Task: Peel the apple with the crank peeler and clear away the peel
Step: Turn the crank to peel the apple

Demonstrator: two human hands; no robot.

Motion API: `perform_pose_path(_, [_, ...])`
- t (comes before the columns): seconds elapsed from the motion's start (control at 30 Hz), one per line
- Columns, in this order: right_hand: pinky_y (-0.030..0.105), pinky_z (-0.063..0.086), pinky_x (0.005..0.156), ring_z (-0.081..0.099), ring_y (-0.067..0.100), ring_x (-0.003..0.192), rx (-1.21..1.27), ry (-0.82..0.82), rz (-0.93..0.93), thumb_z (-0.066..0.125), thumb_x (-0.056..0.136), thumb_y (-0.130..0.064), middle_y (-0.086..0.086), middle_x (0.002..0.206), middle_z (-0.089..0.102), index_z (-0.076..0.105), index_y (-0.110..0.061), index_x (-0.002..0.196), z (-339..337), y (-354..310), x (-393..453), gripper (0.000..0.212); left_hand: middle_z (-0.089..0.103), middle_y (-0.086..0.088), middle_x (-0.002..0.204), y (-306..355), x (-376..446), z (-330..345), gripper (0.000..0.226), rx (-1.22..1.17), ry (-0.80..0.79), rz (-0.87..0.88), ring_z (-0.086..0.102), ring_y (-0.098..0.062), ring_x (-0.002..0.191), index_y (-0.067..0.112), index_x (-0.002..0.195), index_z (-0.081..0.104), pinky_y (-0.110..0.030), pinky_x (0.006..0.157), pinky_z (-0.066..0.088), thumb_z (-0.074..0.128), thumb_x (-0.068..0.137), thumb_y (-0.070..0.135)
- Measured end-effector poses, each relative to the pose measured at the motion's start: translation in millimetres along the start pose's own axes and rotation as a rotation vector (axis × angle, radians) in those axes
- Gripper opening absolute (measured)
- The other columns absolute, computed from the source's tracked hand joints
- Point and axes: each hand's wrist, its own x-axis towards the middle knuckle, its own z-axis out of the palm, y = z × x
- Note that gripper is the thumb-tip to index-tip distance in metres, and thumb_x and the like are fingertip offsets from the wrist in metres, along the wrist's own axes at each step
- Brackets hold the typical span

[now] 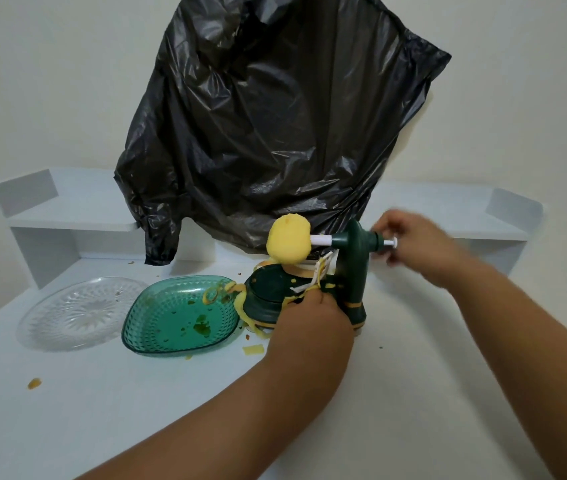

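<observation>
Head view: crinkled glossy black bin bag (275,126) hangs behind grip. Dark green plastic crank peeler (348,271) on white table (413,393); left hand (310,327) clamps its base, fingers hidden in peel (240,299). Right hand (413,247), blurred, at crank end; closure cannot tell. Pale, moist, fully peeled apple (289,242) on spindle above left hand. Faceted green dish (178,317) left of grip. Risk: curled peel snagging blade, fingers close to it.
</observation>
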Motion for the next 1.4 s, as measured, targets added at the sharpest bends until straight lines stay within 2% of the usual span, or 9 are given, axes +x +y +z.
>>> perform_pose_path(0.13, [0.019,0.042,0.042,0.051,0.014,0.044,0.212,-0.655,0.224,0.065,0.082,-0.002,0.017,0.069,0.063,0.063,-0.010,0.079,-33.8,4.3,-36.4,0.009,0.052,-0.014,0.121,1.8,0.6,-0.8,0.033,-0.018,0.000,0.021,0.044,-0.029,0.113,0.002,0.125,0.049,-0.035,0.074,0.037,0.043,0.094,0.009])
perform_pose_path(0.27, [0.020,0.043,0.045,0.052,0.011,0.049,0.584,-0.159,-0.105,0.064,0.083,-0.005,0.008,0.066,0.064,0.064,-0.011,0.082,-47.7,-16.7,-14.2,0.006,0.051,-0.013,0.123,2.7,1.1,0.7,0.034,-0.008,-0.004,0.005,0.044,-0.027,0.115,0.003,0.127,0.047,-0.035,0.076,0.039,0.043,0.095,0.011])
perform_pose_path(0.37, [0.028,0.046,0.056,0.064,0.020,0.070,0.157,0.120,-0.068,0.051,0.093,0.004,0.008,0.080,0.065,0.060,-0.011,0.094,-9.7,-11.8,-0.6,0.017,0.051,-0.013,0.122,2.6,-0.3,-1.1,0.033,-0.011,0.000,0.018,0.043,-0.028,0.114,0.003,0.126,0.048,-0.033,0.071,0.033,0.039,0.095,0.011])
perform_pose_path(0.47, [0.030,0.046,0.058,0.063,0.021,0.066,-0.003,-0.368,0.121,0.056,0.092,-0.001,0.009,0.076,0.067,0.058,-0.007,0.089,-5.6,18.2,-27.9,0.007,0.051,-0.014,0.121,0.1,-2.1,-2.2,0.033,-0.013,0.009,0.016,0.043,-0.029,0.114,0.002,0.125,0.048,-0.034,0.072,0.033,0.037,0.095,0.009])
perform_pose_path(0.57, [0.021,0.043,0.045,0.049,0.011,0.046,0.605,-0.628,0.126,0.074,0.081,-0.019,0.010,0.063,0.058,0.061,-0.008,0.082,-41.2,13.1,-41.5,0.017,0.051,-0.015,0.121,2.9,-1.2,-2.9,0.033,-0.019,-0.005,0.018,0.043,-0.030,0.114,0.001,0.124,0.049,-0.036,0.077,0.036,0.038,0.094,0.008])
perform_pose_path(0.8, [0.031,0.044,0.058,0.055,0.015,0.056,0.331,0.193,-0.048,0.049,0.096,-0.006,0.006,0.067,0.061,0.060,-0.011,0.081,4.6,-3.0,16.9,0.019,0.052,-0.013,0.121,-0.9,0.5,-1.1,0.033,-0.025,-0.009,0.002,0.044,-0.027,0.113,0.003,0.126,0.049,-0.034,0.075,0.038,0.046,0.093,0.010])
perform_pose_path(1.0, [0.019,0.041,0.045,0.044,0.010,0.045,0.662,-0.664,0.148,0.069,0.086,-0.018,0.011,0.065,0.055,0.054,-0.005,0.082,-28.6,33.6,-36.5,0.020,0.052,-0.014,0.118,2.4,2.3,-2.9,0.030,-0.021,-0.035,0.033,0.044,-0.029,0.110,0.002,0.121,0.052,-0.034,0.068,0.028,0.047,0.092,0.010])
perform_pose_path(1.2, [0.026,0.045,0.056,0.053,0.015,0.059,0.474,0.165,-0.073,0.055,0.093,-0.004,0.008,0.068,0.060,0.062,-0.008,0.085,-4.9,-4.5,21.3,0.012,0.052,-0.013,0.119,-1.1,2.1,-3.0,0.031,-0.025,-0.017,0.027,0.043,-0.027,0.111,0.003,0.123,0.051,-0.033,0.068,0.028,0.045,0.094,0.012])
perform_pose_path(1.4, [0.021,0.043,0.045,0.048,0.011,0.045,0.494,-0.680,0.229,0.069,0.086,-0.015,0.015,0.068,0.060,0.059,-0.007,0.077,-23.3,35.3,-26.7,0.016,0.051,-0.014,0.120,-2.2,5.3,-3.2,0.032,-0.016,-0.036,0.056,0.042,-0.029,0.111,0.002,0.123,0.051,-0.034,0.069,0.028,0.044,0.093,0.010])
